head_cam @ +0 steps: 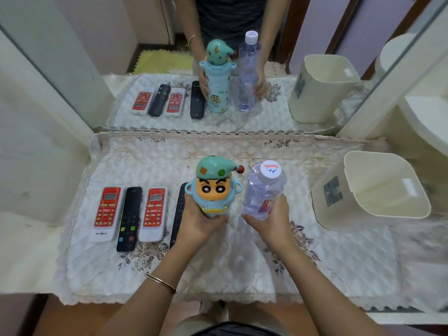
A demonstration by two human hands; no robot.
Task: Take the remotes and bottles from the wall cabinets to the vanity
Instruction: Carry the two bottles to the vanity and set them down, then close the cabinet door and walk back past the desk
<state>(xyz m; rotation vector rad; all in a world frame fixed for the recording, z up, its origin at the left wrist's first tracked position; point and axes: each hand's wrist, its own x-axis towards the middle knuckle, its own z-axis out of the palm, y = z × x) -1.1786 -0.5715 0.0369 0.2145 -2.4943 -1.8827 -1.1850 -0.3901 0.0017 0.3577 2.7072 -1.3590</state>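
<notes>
Quilted white cloth with lace edging and floral embroidery covered the vanity, which ran up to a wide mirror at the back. On the left part of the cloth, four remotes lay side by side in a row, lengthwise toward the mirror: a white remote with a red face, a black remote, a second white-and-red remote, and another black remote partly hidden behind the left hand.

That hand, with a thin bangle at the wrist, was wrapped around the lower body of a pale blue cartoon-character bottle topped by a green cap-shaped lid, held upright just right of the remotes. The right hand gripped the lower half of a clear plastic water bottle with a white cap, also upright, just beside the cartoon bottle but not touching it. In the mirror, both bottle bases appeared down at the cloth; whether they rested on it fully could not be told.

Well to the right stood a cream plastic bin, open-topped.
</notes>
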